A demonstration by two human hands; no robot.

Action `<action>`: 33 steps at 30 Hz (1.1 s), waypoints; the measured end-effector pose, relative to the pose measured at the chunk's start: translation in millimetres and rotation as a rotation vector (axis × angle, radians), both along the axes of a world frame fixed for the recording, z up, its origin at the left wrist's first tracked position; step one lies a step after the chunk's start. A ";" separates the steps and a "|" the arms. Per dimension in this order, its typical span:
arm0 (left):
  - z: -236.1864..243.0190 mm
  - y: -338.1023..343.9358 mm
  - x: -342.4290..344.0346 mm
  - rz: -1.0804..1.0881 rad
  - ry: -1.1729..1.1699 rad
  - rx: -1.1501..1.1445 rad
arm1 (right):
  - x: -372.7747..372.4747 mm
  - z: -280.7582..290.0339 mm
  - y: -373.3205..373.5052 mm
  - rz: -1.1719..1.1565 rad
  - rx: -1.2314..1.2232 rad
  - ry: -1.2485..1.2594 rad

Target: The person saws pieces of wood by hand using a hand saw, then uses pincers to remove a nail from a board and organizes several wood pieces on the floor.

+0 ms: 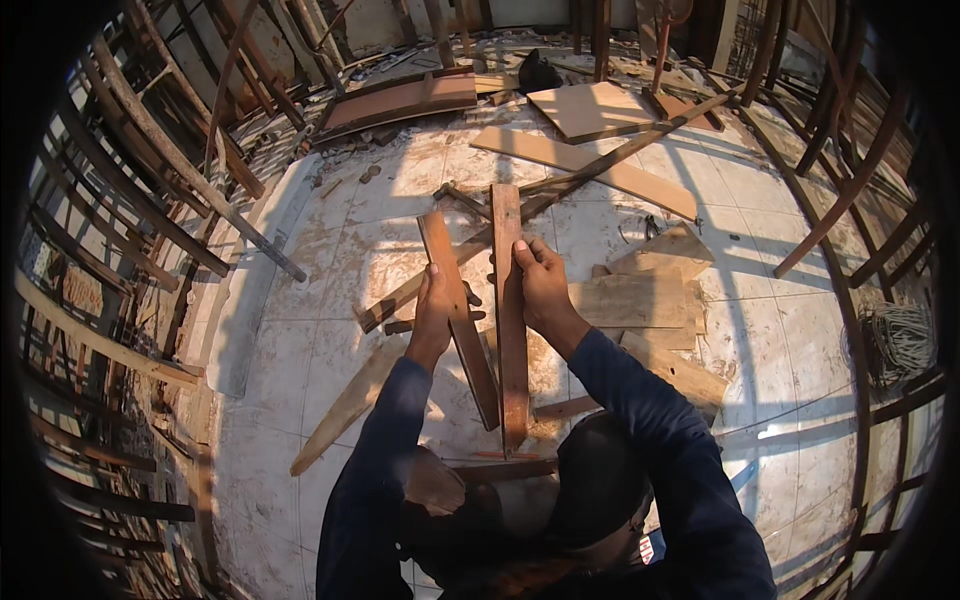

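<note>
Left hand: this hand [432, 315] is closed around the brown wooden strip on the left [463, 335], with the thumb lying along the left edge and the fingertips showing past the right edge.
Right hand: this hand [548, 290] is closed on the brown wooden strip on the right [511, 345]; the thumb presses on the upper face, and the fingers go around behind.
Opening of the grip: each hand is open only as wide as its strip.
Two strips: both are held in front of the body, side by side, and form a narrow V. Their upper ends stand apart beyond the hands; their lower ends come close together, on the body side of the grip, and I cannot tell if they touch.
Beneath the grip: a long wooden beam [398, 301] lies slantwise, passing behind both strips.
Right of the right hand: several pale board pieces [640, 302] lie in a loose pile, just beside the wrist.
Left and nearer than the left hand: one pale board with a narrow end [345, 408] lies on the tiled floor [290, 355].
Beyond the hands: a light plank [570, 163] lies near the beam; farther away are a squarish board [588, 108] and a reddish-brown panel [400, 104].
Far right of the grip: a pale coil [900, 340] lies among the bars.
Sleeves: both are dark blue.
Light: sunshine and bar-like shadows fall across the floor around the hands.
</note>
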State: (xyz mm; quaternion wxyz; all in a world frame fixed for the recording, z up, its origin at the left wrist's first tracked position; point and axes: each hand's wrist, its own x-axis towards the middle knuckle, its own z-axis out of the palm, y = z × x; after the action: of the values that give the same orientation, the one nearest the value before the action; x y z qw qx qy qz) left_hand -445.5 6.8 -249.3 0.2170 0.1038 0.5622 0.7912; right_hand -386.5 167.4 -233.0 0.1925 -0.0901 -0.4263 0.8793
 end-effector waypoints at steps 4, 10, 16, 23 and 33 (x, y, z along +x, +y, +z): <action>-8.4 14.2 13.0 -0.065 -0.034 0.149 | 3.0 -20.1 -33.1 -0.080 0.134 0.020; -14.9 31.7 33.8 -0.288 0.080 0.185 | 9.0 -39.8 -1.7 -0.522 0.940 -0.032; -6.9 17.3 28.0 -0.201 0.222 -0.258 | 72.9 -62.3 123.2 -0.290 0.903 -0.054; -16.9 23.0 20.1 0.220 0.303 -0.415 | 196.9 -219.4 108.5 0.534 1.801 -0.315; -5.0 -13.6 9.2 0.257 0.294 -0.315 | 183.9 -284.7 92.2 0.524 2.285 -0.194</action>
State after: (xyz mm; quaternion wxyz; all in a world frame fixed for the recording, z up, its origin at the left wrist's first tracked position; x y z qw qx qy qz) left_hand -436.3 -6.8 -254.4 0.0442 0.1102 0.7128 0.6912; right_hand -202.6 259.5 -517.7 -0.0583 0.1586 -0.9855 -0.0117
